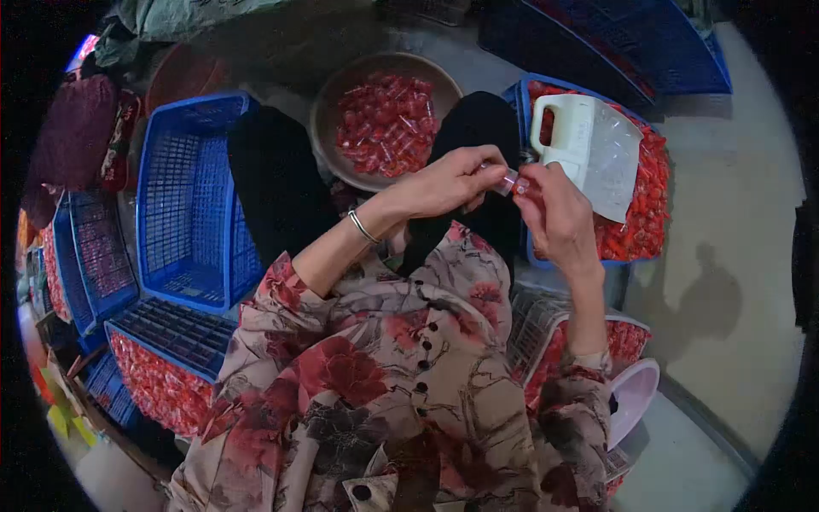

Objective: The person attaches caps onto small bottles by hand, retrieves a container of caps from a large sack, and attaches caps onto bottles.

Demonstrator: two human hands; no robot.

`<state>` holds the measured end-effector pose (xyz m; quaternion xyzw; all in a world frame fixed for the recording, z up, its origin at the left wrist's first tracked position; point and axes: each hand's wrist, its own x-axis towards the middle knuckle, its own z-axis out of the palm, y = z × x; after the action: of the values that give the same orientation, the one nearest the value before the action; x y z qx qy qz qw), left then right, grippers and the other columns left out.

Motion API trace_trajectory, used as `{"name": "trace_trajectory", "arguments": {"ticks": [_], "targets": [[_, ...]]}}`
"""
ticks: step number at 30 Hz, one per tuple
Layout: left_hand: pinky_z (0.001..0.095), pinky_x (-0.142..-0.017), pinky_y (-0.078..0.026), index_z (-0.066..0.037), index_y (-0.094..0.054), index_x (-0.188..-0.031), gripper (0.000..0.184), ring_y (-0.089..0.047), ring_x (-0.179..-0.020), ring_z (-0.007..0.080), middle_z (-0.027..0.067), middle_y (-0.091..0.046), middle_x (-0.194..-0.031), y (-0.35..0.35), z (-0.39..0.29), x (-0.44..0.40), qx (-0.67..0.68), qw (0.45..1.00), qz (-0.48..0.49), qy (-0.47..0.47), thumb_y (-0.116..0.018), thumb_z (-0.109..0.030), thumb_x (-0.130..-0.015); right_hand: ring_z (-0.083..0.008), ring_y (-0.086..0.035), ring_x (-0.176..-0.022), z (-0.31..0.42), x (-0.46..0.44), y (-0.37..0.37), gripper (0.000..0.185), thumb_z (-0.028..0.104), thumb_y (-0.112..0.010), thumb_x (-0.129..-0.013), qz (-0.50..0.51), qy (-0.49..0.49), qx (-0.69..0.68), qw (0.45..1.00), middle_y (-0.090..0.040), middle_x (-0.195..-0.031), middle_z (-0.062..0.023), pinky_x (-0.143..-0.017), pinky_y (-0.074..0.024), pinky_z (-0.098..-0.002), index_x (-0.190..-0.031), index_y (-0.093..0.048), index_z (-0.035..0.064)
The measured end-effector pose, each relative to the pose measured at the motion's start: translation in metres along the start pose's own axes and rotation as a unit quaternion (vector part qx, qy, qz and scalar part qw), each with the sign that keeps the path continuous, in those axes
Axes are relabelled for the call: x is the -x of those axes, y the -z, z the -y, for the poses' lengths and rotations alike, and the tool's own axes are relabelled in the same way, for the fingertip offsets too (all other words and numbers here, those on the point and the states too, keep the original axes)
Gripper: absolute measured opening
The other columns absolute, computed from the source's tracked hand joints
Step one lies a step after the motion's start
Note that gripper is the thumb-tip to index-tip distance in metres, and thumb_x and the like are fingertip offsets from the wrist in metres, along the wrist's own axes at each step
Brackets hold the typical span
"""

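In front of my lap, my left hand [456, 182] and my right hand [559, 213] meet, with the fingertips of both pinched together. Between them is a small clear plastic tube [510, 181] with a pinkish-red end. My left fingers grip its left side, and my right thumb and fingers close on the reddish end, partly hiding it. Just beyond my hands, between my knees, stands a round metal bowl [326, 128] holding many clear and red pieces [388, 124]. A bracelet circles my left wrist.
At the right, a blue crate [597, 258] of red pieces carries a cut white plastic jug [580, 128]. A blue basket [183, 205] stands left, above a crate of wrapped red pieces [162, 380]. A pale basin [636, 397] is by my right elbow.
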<state>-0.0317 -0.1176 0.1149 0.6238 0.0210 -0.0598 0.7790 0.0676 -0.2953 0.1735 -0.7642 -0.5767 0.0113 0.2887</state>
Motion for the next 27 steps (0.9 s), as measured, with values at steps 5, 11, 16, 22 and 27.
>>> {"name": "trace_trajectory", "arguments": {"ticks": [5,11,16,22,27], "targets": [[0.0212,-0.051,-0.036,-0.002,-0.048,-0.103,0.015,-0.041,-0.061,0.0042,0.0000,-0.046,-0.070,-0.022,0.003,0.015,0.177,0.979,-0.057,-0.079,-0.045,-0.016,-0.100,-0.0252,-0.064,-0.077,0.014,0.009,-0.040,0.017,0.009,-0.056,-0.092,-0.153,-0.125,-0.116,0.973,-0.061,-0.089,-0.0157,-0.067,-0.0505,-0.0345,-0.105,-0.053,-0.0015],[0.0319,-0.059,-0.044,-0.001,-0.049,-0.105,0.019,-0.054,-0.069,0.0259,0.0133,-0.049,-0.080,-0.010,0.018,0.007,-0.235,0.880,-0.192,-0.366,-0.054,0.002,-0.086,-0.0086,-0.047,-0.056,0.027,0.009,-0.064,0.015,0.018,-0.048,-0.097,-0.160,-0.260,-0.223,0.926,-0.052,-0.074,-0.0030,-0.049,-0.0377,-0.0232,-0.101,-0.053,0.0041],[0.0382,-0.069,-0.047,-0.004,-0.047,-0.121,0.052,-0.051,-0.092,0.0366,0.0197,-0.041,-0.103,0.015,-0.008,0.021,-0.454,0.870,0.055,-0.185,-0.053,0.008,-0.071,-0.0041,-0.023,-0.041,0.014,-0.003,-0.048,0.031,0.035,-0.037,-0.102,0.054,-0.495,-0.710,0.498,-0.033,-0.060,0.0056,-0.037,-0.0210,-0.0177,-0.082,-0.046,0.0128],[0.0327,-0.058,-0.043,-0.003,-0.051,-0.107,0.014,-0.048,-0.061,0.0195,0.0061,-0.046,-0.072,0.018,0.021,0.027,-0.191,0.977,-0.095,-0.005,-0.049,-0.011,-0.097,-0.0213,-0.056,-0.067,0.021,0.020,-0.073,0.043,0.026,-0.060,-0.091,-0.119,-0.224,-0.240,0.937,-0.054,-0.089,-0.0102,-0.055,-0.0461,-0.0290,-0.124,-0.046,0.0032],[0.0246,-0.055,-0.039,-0.003,-0.053,-0.110,0.029,-0.046,-0.061,0.0097,-0.0004,-0.047,-0.074,0.013,0.033,0.048,0.343,0.917,0.026,0.204,-0.045,-0.030,-0.101,-0.0329,-0.062,-0.084,0.018,0.025,-0.067,0.034,0.013,-0.067,-0.083,-0.034,0.009,-0.087,0.996,-0.057,-0.097,-0.0176,-0.065,-0.0510,-0.0361,-0.110,-0.052,-0.0012]]}}
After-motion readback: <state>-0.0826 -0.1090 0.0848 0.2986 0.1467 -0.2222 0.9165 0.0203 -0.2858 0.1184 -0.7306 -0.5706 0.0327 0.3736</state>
